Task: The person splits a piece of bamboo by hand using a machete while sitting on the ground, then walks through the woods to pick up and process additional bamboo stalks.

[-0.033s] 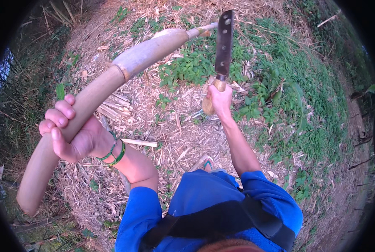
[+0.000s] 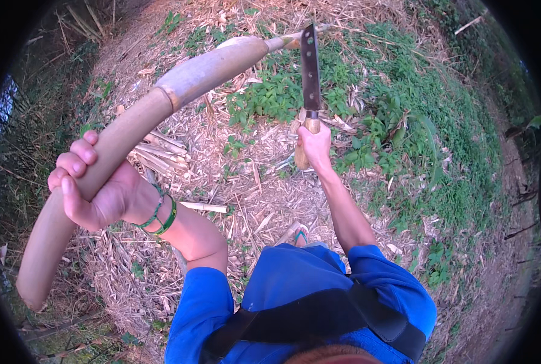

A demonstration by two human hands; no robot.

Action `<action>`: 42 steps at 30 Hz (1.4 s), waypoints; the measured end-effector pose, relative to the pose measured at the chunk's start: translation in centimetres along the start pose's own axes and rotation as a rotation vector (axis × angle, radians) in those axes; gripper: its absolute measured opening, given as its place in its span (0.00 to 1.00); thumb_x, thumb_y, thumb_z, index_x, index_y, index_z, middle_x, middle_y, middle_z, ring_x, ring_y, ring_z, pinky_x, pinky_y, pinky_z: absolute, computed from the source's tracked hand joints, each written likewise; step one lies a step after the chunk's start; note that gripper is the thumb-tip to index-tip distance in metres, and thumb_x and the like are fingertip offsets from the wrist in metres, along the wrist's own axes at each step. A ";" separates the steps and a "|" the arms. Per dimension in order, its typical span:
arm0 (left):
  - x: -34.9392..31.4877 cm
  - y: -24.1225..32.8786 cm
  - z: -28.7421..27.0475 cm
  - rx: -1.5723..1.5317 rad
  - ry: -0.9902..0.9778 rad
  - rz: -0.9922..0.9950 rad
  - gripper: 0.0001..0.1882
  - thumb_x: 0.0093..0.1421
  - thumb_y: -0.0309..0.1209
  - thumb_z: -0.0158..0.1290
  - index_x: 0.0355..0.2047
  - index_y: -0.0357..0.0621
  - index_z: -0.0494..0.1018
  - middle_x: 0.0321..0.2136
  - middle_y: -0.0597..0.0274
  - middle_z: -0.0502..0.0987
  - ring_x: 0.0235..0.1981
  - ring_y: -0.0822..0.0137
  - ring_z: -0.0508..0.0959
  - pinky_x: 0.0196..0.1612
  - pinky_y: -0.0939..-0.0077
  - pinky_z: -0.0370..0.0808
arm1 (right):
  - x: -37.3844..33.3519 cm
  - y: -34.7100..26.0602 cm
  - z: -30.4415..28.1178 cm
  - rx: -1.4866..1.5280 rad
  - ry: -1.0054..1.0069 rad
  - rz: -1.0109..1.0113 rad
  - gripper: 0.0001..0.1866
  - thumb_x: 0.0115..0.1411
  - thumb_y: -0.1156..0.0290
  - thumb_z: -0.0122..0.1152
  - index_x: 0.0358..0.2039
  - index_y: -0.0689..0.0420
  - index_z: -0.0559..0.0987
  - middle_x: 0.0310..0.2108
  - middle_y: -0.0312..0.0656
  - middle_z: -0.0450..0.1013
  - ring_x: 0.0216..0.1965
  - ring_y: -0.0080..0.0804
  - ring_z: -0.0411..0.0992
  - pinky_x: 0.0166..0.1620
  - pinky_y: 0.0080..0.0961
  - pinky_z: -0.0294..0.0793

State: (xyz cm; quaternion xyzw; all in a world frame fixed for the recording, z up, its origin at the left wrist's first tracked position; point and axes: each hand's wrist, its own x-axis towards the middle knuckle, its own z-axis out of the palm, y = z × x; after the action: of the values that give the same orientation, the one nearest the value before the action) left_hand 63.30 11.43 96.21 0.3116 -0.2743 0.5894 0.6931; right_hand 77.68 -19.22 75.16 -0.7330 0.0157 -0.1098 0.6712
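My left hand (image 2: 94,182) is wrapped around a long, thick tan bamboo pole (image 2: 179,82). The pole runs from the lower left up to a thin end at the top middle, and is held off the ground. Green bangles sit on that wrist. My right hand (image 2: 315,145) grips the wooden handle of a large chopping knife (image 2: 310,67). Its dark flat blade points away from me. The blade tip stands just right of the pole's thin end; I cannot tell whether they touch.
Dry bamboo leaves and straw cover the ground. Several split bamboo pieces (image 2: 161,151) lie under the pole, and a short stick (image 2: 204,207) lies near my left forearm. Green weeds (image 2: 270,97) spread ahead and to the right. My sandalled foot (image 2: 299,233) shows below.
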 end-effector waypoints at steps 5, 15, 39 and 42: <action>4.1 -0.7 6.1 0.076 0.089 0.007 0.05 0.48 0.33 0.52 0.20 0.47 0.71 0.20 0.62 0.72 0.23 0.62 0.74 0.42 0.55 0.71 | 5.3 -12.8 -3.9 0.071 0.084 -0.331 0.05 0.51 0.74 0.58 0.27 0.61 0.76 0.23 0.39 0.74 0.23 0.26 0.72 0.30 0.25 0.72; 1.0 -6.3 7.0 0.023 0.071 0.017 0.05 0.51 0.29 0.53 0.22 0.43 0.71 0.20 0.57 0.72 0.25 0.60 0.74 0.39 0.60 0.72 | 16.9 3.3 6.3 -0.177 0.058 0.010 0.08 0.51 0.72 0.61 0.30 0.61 0.77 0.22 0.40 0.75 0.21 0.30 0.72 0.28 0.29 0.70; -7.7 -2.7 -10.1 0.381 0.860 0.022 0.14 0.55 0.21 0.58 0.37 0.43 0.63 0.24 0.61 0.71 0.29 0.67 0.74 0.40 0.67 0.75 | 8.8 -2.8 1.1 -0.240 -0.476 0.214 0.03 0.48 0.77 0.58 0.23 0.60 0.73 0.17 0.37 0.69 0.16 0.24 0.67 0.23 0.26 0.68; -9.3 -2.5 -9.2 0.388 0.865 0.027 0.16 0.55 0.20 0.57 0.38 0.44 0.62 0.26 0.60 0.72 0.28 0.67 0.74 0.40 0.65 0.76 | 11.0 -11.3 1.4 -0.345 -0.464 -0.087 0.04 0.51 0.74 0.60 0.27 0.60 0.75 0.19 0.36 0.71 0.19 0.24 0.69 0.26 0.27 0.71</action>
State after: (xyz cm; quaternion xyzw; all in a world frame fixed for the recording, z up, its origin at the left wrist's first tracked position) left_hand 64.42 12.10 83.02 0.1579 0.1508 0.7143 0.6649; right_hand 87.25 -18.62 87.74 -0.8417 -0.1513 0.0366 0.5170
